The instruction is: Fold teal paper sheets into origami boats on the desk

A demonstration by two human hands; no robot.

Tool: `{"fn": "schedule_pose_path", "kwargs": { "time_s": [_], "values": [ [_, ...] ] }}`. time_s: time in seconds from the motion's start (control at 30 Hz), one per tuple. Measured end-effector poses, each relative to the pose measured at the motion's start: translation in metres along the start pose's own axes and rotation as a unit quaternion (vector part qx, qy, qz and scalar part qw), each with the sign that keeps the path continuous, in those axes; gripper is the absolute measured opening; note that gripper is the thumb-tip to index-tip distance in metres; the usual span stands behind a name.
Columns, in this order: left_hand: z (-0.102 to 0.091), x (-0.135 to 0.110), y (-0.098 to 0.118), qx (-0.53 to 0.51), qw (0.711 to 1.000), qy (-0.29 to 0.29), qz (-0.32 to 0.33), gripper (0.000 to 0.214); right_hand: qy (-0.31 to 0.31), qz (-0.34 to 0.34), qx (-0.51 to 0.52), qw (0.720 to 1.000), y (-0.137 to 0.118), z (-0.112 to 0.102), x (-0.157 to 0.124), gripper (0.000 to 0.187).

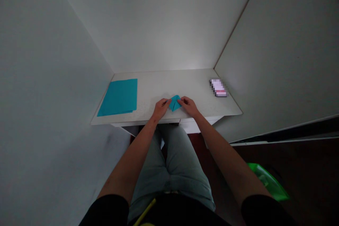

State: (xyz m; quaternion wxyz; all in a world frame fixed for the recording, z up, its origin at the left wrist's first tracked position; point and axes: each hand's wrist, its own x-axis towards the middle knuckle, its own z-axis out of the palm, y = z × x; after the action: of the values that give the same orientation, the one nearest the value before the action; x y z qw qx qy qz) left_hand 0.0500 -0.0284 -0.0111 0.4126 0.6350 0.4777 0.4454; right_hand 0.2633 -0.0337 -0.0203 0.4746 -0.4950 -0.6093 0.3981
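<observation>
A small piece of folded blue paper (174, 104) lies at the middle of the white desk, close to its front edge. Its shape is roughly a diamond, with a crease or slit running down the centre. My left hand (161, 108) pinches the paper's left side between thumb and fingers. On the opposite side, my right hand (188, 105) grips the right edge, its thumb resting on top. The undersides of the paper and some fingertips are hidden.
Larger blue sheets (119, 97) are stacked at the desk's left end. A phone (218, 87), blurred out, rests at the right end. Walls enclose the white desk (164, 77) on three sides. A green plastic object (268, 182) is low at the right.
</observation>
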Motion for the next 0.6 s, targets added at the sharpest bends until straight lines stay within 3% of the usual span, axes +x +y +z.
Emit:
{"fn": "schedule_pose_path", "kwargs": {
  "time_s": [0.33,0.47,0.6],
  "values": [
    [-0.003,0.005,-0.007,-0.047,0.995,0.091,0.013,0.035,0.08,0.003,0.042,0.996,0.003,-0.004,0.005,0.051],
    [0.0,0.009,-0.017,-0.067,0.99,0.12,-0.022,0.046,0.116,0.003,0.084,0.99,0.003,-0.005,0.005,0.053],
    [0.004,0.012,-0.019,-0.126,0.98,0.142,-0.05,0.048,0.113,0.004,0.09,0.99,0.002,-0.005,0.005,0.052]
  ]
}}
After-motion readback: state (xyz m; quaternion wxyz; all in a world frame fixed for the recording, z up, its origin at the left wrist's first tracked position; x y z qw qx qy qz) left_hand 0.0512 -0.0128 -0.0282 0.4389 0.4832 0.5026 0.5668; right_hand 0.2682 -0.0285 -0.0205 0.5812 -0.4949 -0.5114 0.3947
